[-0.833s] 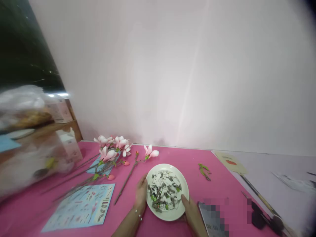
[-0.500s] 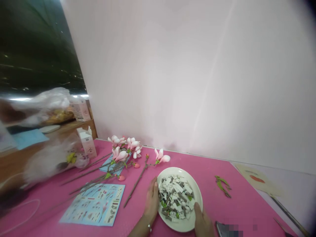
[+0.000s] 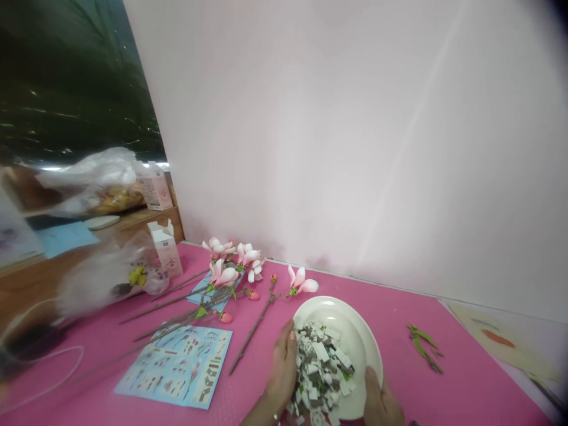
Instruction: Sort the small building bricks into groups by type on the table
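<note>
I see the round, glossy white plate (image 3: 368, 334) held between both hands, left hand (image 3: 283, 368) curled along its nine-o'clock rim, right hand (image 3: 382, 402) gripping at four! Small white, grey and green pieces (image 3: 320, 370) heap towards seven o'clock, beside the left fingers.

A pale wall (image 3: 310, 118) fills twelve o'clock; a dark, shiny sheet (image 3: 66, 83) shows at ten. At nine, a plastic bag (image 3: 104, 168) and a pink-and-white box (image 3: 157, 190) rest on a wooden ledge (image 3: 146, 219). Toward half past eight, an open-topped carton (image 3: 168, 260) stands beside a blurred clear bag (image 3: 95, 281). Pink-and-white flowers (image 3: 224, 276) lie at eight, stems crossing a printed leaflet (image 3: 177, 364). Near four are a green sprig (image 3: 421, 343) and, farther right, a cream card (image 3: 477, 328) with a red mark (image 3: 497, 338).
</note>
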The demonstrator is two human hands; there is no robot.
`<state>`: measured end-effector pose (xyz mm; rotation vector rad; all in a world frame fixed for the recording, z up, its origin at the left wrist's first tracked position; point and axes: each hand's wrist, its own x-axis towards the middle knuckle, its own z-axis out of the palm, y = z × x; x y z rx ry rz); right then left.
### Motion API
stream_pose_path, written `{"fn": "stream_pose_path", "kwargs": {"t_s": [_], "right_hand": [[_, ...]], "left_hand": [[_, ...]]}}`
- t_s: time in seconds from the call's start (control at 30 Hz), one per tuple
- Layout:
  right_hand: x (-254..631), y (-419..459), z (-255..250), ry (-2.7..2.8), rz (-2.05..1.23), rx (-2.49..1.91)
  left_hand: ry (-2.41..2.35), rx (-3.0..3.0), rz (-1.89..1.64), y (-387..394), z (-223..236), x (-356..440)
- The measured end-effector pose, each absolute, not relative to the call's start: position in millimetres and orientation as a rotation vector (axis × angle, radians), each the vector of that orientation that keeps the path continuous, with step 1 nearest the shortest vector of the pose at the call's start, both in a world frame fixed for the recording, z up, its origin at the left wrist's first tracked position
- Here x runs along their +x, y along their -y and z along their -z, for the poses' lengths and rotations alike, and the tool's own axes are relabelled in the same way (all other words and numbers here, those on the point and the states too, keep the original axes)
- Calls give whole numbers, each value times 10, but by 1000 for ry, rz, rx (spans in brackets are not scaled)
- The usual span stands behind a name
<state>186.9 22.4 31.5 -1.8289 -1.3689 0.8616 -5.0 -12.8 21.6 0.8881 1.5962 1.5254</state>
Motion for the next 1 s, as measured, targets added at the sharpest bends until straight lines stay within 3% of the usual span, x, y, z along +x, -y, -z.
{"fn": "stream_pose_path", "kwargs": {"t_s": [0.43,1.0], "right_hand": [[1704,-141,-662,1387,-772,-1623],[1710,-84,-646,1435,-505,-1384]], "left_hand": [[-1611,902,-1532,170,-385,-118],[-1665,1004,-1464,195,-396,-176]]}}
